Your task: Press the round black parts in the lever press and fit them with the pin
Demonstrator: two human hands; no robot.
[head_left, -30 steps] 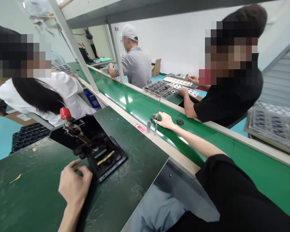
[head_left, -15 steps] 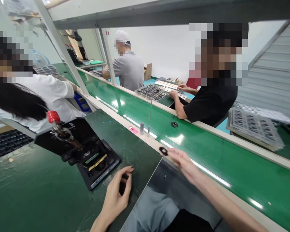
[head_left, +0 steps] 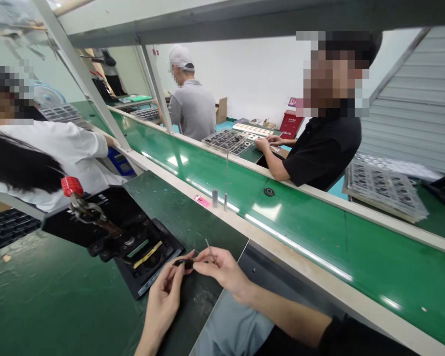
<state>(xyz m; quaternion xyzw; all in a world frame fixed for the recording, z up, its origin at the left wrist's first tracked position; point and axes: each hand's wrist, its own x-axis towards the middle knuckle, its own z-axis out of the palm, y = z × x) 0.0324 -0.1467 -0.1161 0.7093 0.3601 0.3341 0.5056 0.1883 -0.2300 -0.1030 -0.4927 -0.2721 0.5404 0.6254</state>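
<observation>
The left hand (head_left: 162,296) is closed in a pinch, with thumb and fingertips gripping a small black ring (head_left: 183,264). The ring sits between both hands, and the right fingertips (head_left: 198,265) are just beside it or touching it. The right hand (head_left: 222,271) is also closed and holds a thin metal pin (head_left: 210,252), which points upward.

A black clamping jig (head_left: 144,257) with a red knob (head_left: 72,186) stands on a green work mat (head_left: 59,296), just left of the left hand. Ahead of the hands, a green conveyor belt (head_left: 300,222) carries a second black ring (head_left: 269,192). Upright metal rods (head_left: 225,201) and a pink strip (head_left: 201,200) stand on the belt's near rail (head_left: 178,180). Across the belt, a co-worker's hands (head_left: 263,144) are beside a parts tray (head_left: 226,141).
</observation>
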